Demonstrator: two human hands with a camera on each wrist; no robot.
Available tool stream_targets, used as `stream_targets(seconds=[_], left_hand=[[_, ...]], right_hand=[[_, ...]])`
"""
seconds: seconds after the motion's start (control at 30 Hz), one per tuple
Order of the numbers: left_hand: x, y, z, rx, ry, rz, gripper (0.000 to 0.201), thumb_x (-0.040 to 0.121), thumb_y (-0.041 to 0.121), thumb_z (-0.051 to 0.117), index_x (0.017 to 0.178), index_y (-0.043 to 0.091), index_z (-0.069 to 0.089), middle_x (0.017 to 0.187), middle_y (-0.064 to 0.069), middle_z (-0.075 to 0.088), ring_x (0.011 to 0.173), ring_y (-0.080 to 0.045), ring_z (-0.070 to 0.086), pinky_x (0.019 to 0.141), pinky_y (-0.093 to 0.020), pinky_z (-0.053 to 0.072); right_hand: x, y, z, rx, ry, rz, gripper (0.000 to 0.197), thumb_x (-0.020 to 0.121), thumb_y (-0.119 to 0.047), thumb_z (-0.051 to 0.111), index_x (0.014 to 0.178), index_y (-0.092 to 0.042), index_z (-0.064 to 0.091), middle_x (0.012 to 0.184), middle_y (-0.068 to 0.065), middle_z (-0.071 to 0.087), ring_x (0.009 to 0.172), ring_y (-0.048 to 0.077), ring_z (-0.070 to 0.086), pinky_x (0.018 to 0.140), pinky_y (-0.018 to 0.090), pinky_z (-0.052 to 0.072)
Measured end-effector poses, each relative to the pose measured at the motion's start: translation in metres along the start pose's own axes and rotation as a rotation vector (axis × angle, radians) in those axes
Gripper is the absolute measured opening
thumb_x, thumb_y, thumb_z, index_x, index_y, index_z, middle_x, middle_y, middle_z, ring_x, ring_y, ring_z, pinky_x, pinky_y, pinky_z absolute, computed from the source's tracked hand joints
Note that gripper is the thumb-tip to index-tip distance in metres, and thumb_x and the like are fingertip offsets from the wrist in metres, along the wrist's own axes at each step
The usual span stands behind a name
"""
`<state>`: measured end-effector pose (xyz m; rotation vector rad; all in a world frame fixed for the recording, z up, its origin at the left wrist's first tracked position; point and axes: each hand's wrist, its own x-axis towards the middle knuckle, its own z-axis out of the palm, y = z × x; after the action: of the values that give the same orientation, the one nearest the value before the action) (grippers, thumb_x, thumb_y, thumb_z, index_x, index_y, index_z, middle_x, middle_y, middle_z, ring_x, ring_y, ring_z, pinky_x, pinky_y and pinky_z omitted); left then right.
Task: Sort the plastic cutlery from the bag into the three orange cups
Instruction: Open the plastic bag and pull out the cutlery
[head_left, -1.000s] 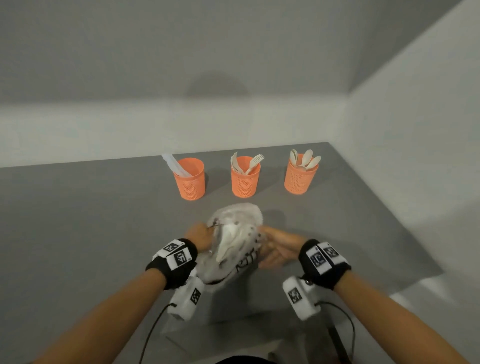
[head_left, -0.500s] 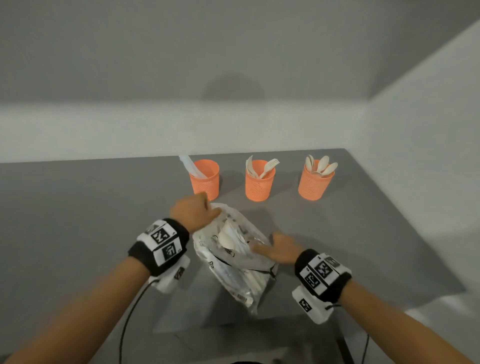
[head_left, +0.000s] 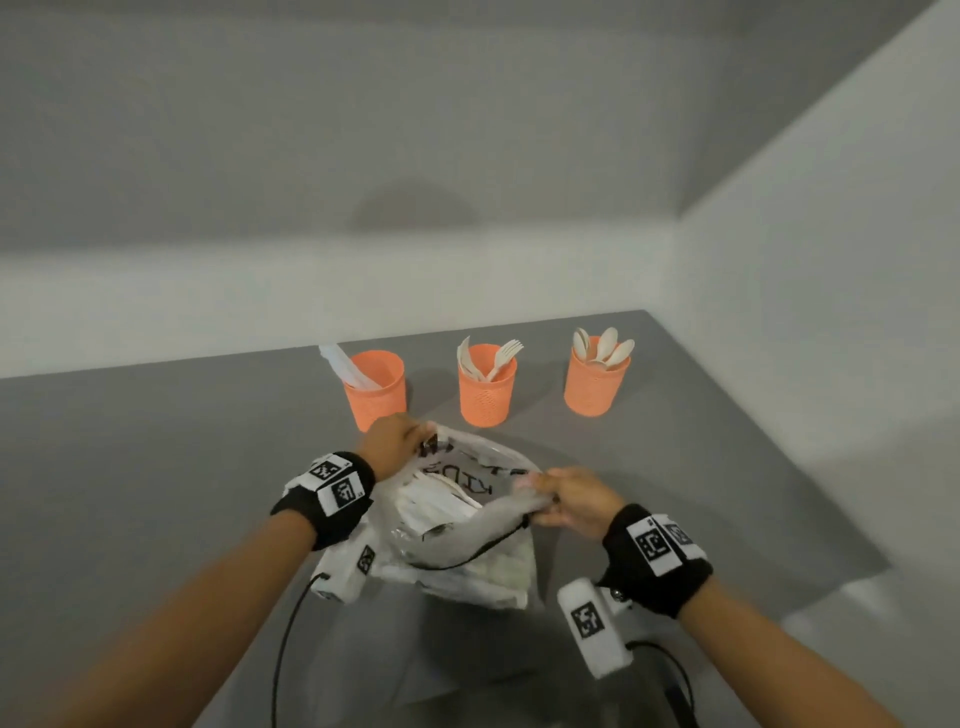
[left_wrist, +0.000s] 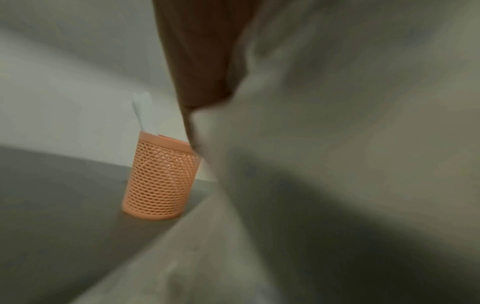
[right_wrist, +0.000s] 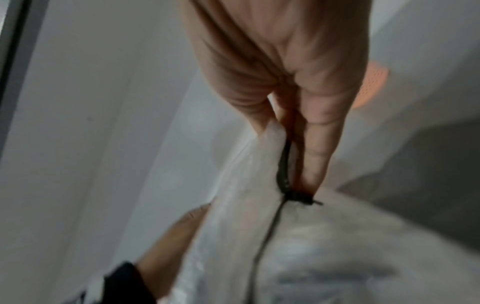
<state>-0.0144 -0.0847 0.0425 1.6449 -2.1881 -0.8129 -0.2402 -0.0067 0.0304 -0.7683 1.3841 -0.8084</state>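
A clear plastic bag (head_left: 467, 525) with black lettering lies on the grey table (head_left: 156, 467), its mouth pulled wide and white cutlery (head_left: 441, 499) showing inside. My left hand (head_left: 397, 441) grips the bag's far rim. My right hand (head_left: 566, 499) pinches the near rim; in the right wrist view its fingers (right_wrist: 319, 127) clamp the plastic along a black seam. Behind stand three orange mesh cups: the left cup (head_left: 375, 389) holds knives, the middle cup (head_left: 487, 384) forks, the right cup (head_left: 595, 382) spoons. The left cup (left_wrist: 158, 179) also appears in the blurred left wrist view.
The table's right edge (head_left: 779, 457) runs close to a pale wall, and another wall rises behind the cups. Bare grey tabletop stretches to the left of the bag. Black cables (head_left: 283, 644) trail from the wrist cameras near the front edge.
The bag went from bunched between both hands to laid flat and pulled wide. My left hand moved to its far rim, and my right hand took hold of the near rim.
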Motion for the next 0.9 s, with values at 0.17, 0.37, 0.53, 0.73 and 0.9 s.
stream_targets(seconds=[0.17,0.37,0.53,0.73,0.9], left_hand=[[-0.007,0.008,0.000,-0.375,0.003,-0.232,0.037,0.099,0.034,0.037,0.081,0.006,0.053,0.082,-0.015,0.051,0.069,-0.020,0.046,0.064,-0.025,0.037],[-0.017,0.004,0.011,-0.949,-0.056,-0.528,0.031,0.090,0.036,0.055,0.087,0.007,0.063,0.087,-0.014,0.066,0.079,-0.026,0.060,0.081,-0.038,0.050],[-0.015,-0.016,0.028,-0.394,0.071,-0.529,0.041,0.092,0.023,0.052,0.054,0.007,0.047,0.065,-0.013,0.052,0.070,-0.025,0.049,0.075,-0.034,0.041],[-0.035,-0.009,0.026,-0.256,0.342,-0.443,0.054,0.089,0.052,0.046,0.116,0.006,0.046,0.115,-0.014,0.059,0.103,-0.033,0.058,0.089,-0.039,0.045],[-0.062,-0.002,0.032,0.012,0.118,-0.501,0.079,0.072,0.070,0.055,0.114,0.005,0.042,0.120,-0.016,0.056,0.110,-0.035,0.056,0.086,-0.037,0.046]], right_hand=[[0.009,-0.021,-0.009,0.221,-0.049,-0.045,0.026,0.095,-0.004,0.038,0.086,-0.003,0.062,0.065,0.003,0.069,0.058,0.012,0.066,0.053,0.021,0.054],[0.027,-0.005,-0.013,-0.142,0.083,0.019,0.026,0.092,-0.021,0.035,0.073,-0.013,0.050,0.055,0.000,0.050,0.045,0.012,0.043,0.038,0.019,0.037],[0.023,-0.007,-0.008,-0.350,0.035,0.043,0.053,0.098,-0.047,0.024,0.140,-0.016,0.036,0.097,0.008,0.055,0.068,0.015,0.047,0.053,0.018,0.039],[0.022,-0.009,-0.005,-0.392,0.095,-0.135,0.066,0.085,-0.041,0.062,0.131,0.002,0.043,0.107,0.004,0.057,0.096,0.020,0.060,0.076,0.020,0.049],[0.011,0.007,-0.016,-0.936,0.152,-0.065,0.084,0.066,-0.082,0.048,0.106,-0.010,0.063,0.101,0.006,0.066,0.092,0.022,0.062,0.084,0.031,0.048]])
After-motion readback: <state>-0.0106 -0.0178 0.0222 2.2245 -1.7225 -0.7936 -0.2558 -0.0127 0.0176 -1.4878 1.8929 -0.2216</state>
